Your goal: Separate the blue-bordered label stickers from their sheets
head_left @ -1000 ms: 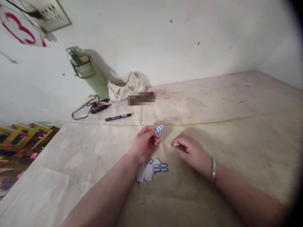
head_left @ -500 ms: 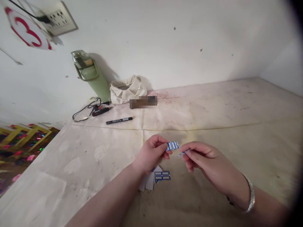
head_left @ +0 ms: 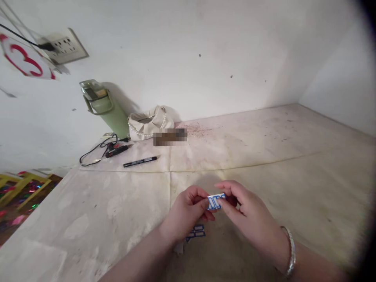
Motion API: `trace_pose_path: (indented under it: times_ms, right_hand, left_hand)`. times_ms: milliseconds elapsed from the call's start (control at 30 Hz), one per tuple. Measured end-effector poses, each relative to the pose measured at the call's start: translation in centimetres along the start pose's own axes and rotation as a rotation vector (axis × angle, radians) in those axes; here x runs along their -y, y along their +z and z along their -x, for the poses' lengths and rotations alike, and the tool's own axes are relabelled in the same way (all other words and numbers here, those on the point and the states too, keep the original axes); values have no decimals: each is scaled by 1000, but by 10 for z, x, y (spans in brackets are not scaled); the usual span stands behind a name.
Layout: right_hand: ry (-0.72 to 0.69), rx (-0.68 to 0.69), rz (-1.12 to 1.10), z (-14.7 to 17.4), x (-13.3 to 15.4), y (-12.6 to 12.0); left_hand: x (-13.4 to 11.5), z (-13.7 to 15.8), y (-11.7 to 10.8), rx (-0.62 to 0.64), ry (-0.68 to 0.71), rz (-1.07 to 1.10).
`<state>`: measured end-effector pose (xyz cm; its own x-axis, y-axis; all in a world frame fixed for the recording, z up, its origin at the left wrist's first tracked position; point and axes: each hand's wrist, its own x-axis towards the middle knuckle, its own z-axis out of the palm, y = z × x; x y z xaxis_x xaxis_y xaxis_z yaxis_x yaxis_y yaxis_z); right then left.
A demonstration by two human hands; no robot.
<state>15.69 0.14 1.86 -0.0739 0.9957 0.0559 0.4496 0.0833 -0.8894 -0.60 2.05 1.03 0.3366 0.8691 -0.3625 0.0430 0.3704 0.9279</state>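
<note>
Small white label sheets point(head_left: 214, 201) with blue-bordered boxes are held up between my two hands above the table. My left hand point(head_left: 186, 211) pinches their left end between thumb and fingers. At the right end, the thumb of my right hand point(head_left: 249, 211) presses on the front, with its fingers curled behind; a bracelet circles that wrist. Whether the piece is one sheet or several layered together, I cannot tell. More blue-bordered label sheets point(head_left: 197, 232) lie on the table below my left hand, which partly hides them.
A black marker point(head_left: 140, 161) lies on the cloth-covered table point(head_left: 111, 207). Behind it are a black corded tool point(head_left: 116, 151), a green bottle point(head_left: 113, 117), a cream handbag point(head_left: 149, 122) and a blurred-out brown item point(head_left: 170, 137). A wall socket point(head_left: 63, 47) is at upper left.
My right hand has moved in to the left hand, and the strip it held apart now meets the left hand's labels. The view has shifted, so the background sits lower and further left.
</note>
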Motion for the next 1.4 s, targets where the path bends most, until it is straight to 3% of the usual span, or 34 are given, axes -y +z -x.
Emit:
trace_pose_path:
  times_ms: [167, 300, 500, 867, 1133, 1400]
  right_hand:
    - [60, 74, 71, -2, -5, 8]
    - [75, 17, -10, -5, -7, 8]
    - [230, 215, -241, -8, -5, 8]
    - [251, 132, -179, -10, -19, 10]
    - [246, 137, -190, -11, -20, 12]
    - [248, 123, -124, -10, -18, 13]
  left_hand:
    - [3, 0, 4, -47, 3, 14]
    - [5, -1, 5, -102, -10, 61]
    - [7, -1, 7, -106, 60, 72]
    - [9, -3, 6, -93, 15, 61]
    - [9, 0, 2, -22, 80, 117]
    - [8, -3, 6, -84, 28, 24]
